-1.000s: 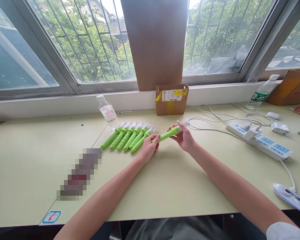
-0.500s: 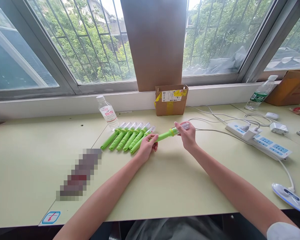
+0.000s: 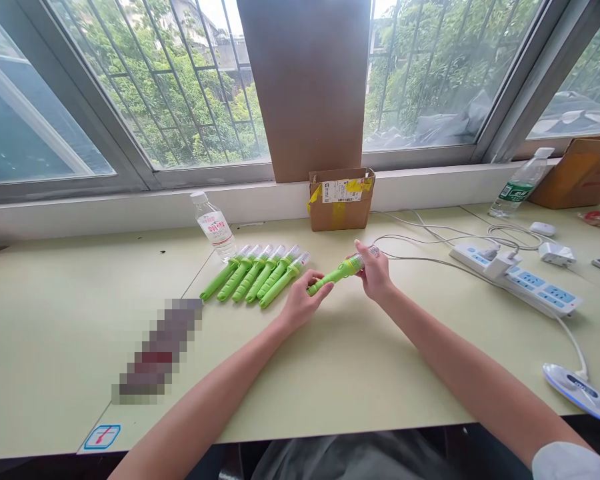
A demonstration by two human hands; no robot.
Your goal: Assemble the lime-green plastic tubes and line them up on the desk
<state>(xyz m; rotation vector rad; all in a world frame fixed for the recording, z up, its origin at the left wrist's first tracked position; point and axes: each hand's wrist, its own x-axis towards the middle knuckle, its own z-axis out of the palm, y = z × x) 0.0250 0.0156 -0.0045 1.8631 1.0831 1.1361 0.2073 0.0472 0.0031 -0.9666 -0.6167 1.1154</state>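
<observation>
A bright green stick with a clear plastic end (image 3: 341,272) is held over the middle of the table, slanting up to the right. The fingers of my right hand (image 3: 375,273) are closed round its clear end, covering part of it. My left hand (image 3: 304,297) pinches the lower tip of the green handle between thumb and fingers. Just left of that hand, several matching green sticks (image 3: 255,277) lie side by side in a slanted row, clear ends pointing away from me.
A water bottle (image 3: 214,227) stands behind the row. By the window wall is a small cardboard box (image 3: 341,212). To the right lie a white power strip (image 3: 520,279), cables and another bottle (image 3: 517,190). A pixelated dark patch (image 3: 157,350) covers something on the left.
My left hand has shifted its hold, its thumb now at the handle's lower tip. The held stick tilts more steeply. My right hand keeps its grip on the clear end.
</observation>
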